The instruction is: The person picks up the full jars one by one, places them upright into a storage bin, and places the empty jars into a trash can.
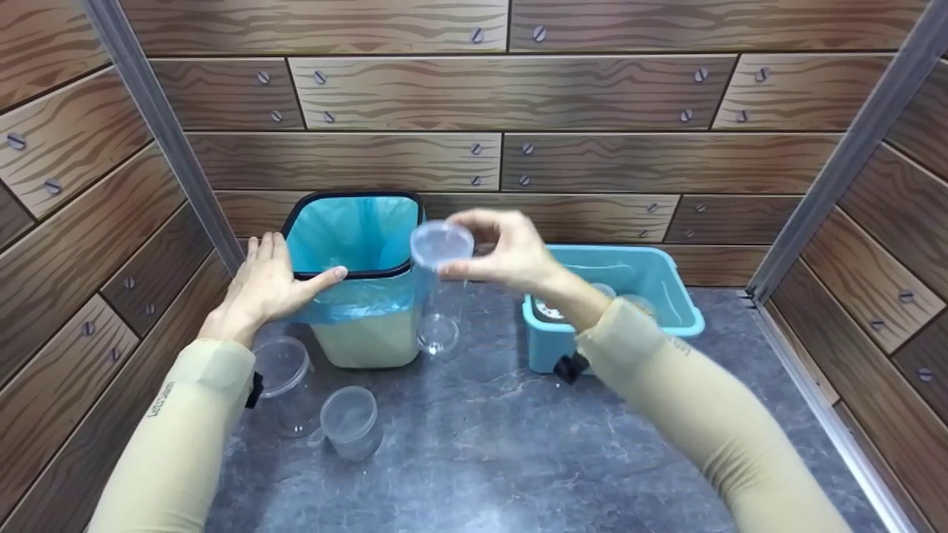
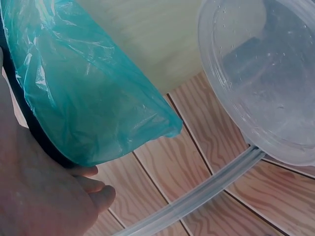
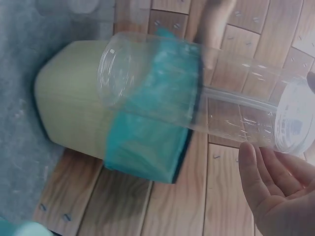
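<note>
In the head view, my right hand [image 1: 511,252] pinches a tall clear plastic jar [image 1: 441,314] near its top, between thumb and fingers. The jar hangs upright just right of the bin. The right wrist view shows the see-through jar [image 3: 236,98] with nothing visible inside. My left hand [image 1: 263,289] rests on the left front corner of the bin [image 1: 363,344], fingers straight along the outside and thumb over the black rim. A blue-green bag [image 2: 83,98] lines the bin and folds over its rim. Bin contents are not visible.
Below my left hand stands another clear jar [image 1: 281,370], with a shorter frosted tub [image 1: 351,423] beside it. A turquoise basket [image 1: 544,352] on the right holds several round items, partly hidden by my right forearm. Wood-patterned walls [image 1: 518,96] enclose the grey floor.
</note>
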`<state>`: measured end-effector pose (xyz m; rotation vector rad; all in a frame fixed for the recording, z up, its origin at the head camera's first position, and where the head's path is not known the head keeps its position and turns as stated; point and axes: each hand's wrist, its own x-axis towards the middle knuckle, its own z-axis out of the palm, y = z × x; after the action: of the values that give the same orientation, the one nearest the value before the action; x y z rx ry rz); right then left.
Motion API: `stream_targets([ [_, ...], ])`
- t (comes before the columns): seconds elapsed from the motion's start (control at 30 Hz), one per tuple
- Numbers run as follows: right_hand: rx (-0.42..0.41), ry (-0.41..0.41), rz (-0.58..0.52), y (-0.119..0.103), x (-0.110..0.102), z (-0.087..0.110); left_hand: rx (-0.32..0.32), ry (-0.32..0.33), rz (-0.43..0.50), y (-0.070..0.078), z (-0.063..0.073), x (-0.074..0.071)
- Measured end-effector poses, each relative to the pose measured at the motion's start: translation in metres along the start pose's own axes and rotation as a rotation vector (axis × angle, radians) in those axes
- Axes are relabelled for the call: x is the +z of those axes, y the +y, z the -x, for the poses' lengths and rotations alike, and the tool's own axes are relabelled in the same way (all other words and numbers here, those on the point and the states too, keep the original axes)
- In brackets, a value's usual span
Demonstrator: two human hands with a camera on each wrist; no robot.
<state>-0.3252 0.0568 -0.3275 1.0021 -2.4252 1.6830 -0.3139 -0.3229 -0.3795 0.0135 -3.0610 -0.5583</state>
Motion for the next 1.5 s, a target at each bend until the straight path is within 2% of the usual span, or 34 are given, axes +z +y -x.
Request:
stream_targets([
  [0.1, 0.016, 0.009, -0.072, -0.012, -0.008, -0.016, 0.004, 0.01, 0.0, 0.003, -0.003, 0.001],
  [0.27, 0.0, 0.04, -0.119, -0.033, -0.017, -0.046, 0.0, 0.024, -0.004, 0.004, -0.004, 0.001],
  [0.47, -0.006, 0.104, -0.179, -0.048, -0.014, -0.086, -0.007, 0.013, -0.022, 0.001, -0.002, 0.0],
  [0.6, 0.021, 0.158, -0.143, -0.046, -0.003, -0.109, -0.01, 0.013, -0.025, 0.001, -0.001, -0.001],
  [0.77, 0.094, 0.209, 0.015, -0.033, 0.019, -0.131, -0.012, 0.014, -0.033, 0.002, -0.001, -0.002],
  [0.87, 0.134, 0.202, 0.124, -0.023, 0.034, -0.139, -0.016, 0.009, -0.038, 0.001, -0.002, -0.002],
  [0.97, 0.159, 0.186, 0.187, -0.014, 0.047, -0.143, -0.016, 0.006, -0.04, 0.001, -0.002, -0.003],
  [1.27, 0.245, 0.198, 0.223, 0.008, 0.06, -0.149, -0.003, 0.004, -0.036, 0.007, -0.008, -0.001],
  [1.5, 0.287, 0.193, 0.238, 0.015, 0.074, -0.154, -0.005, 0.016, -0.049, 0.0, -0.002, -0.002],
])
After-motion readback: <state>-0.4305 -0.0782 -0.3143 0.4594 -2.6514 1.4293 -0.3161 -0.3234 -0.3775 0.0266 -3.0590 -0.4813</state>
